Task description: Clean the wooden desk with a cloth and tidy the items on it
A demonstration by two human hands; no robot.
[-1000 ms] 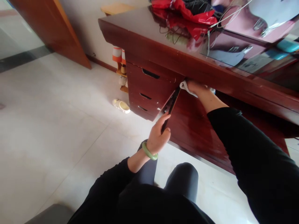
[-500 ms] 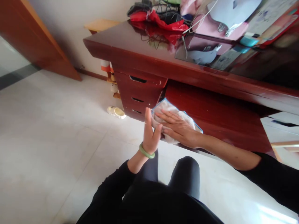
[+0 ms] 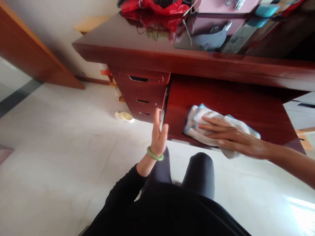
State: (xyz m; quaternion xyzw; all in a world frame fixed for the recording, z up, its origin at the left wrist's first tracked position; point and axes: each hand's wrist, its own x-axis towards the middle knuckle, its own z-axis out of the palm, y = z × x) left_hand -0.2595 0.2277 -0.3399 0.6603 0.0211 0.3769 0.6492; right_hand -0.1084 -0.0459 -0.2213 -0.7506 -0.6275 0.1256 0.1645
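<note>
My right hand (image 3: 236, 137) lies flat, fingers stretched out, on a white cloth (image 3: 194, 126) with blue edging. The cloth is bunched and rests on the dark red pull-out shelf (image 3: 182, 95) under the desk top, and one part hangs over the shelf's front edge. My left hand (image 3: 158, 137) is held up at the shelf's left front corner, thumb apart from the other fingers, with nothing in it. A green bangle (image 3: 155, 154) circles the left wrist. Whether the left fingertips touch the shelf's edge I cannot tell.
The glossy desk top (image 3: 105, 39) carries a red plastic bag (image 3: 157, 7), a white cable (image 3: 187, 31) and a pink case (image 3: 223, 6). Drawers (image 3: 140, 90) stand left of the shelf. A pale shoe (image 3: 124, 117) lies on the floor, and a wooden door (image 3: 36, 52) is at far left.
My right hand has slid the cloth rightward along the shelf, away from my left hand. My left hand stays near the shelf's left corner. The view has shifted somewhat.
</note>
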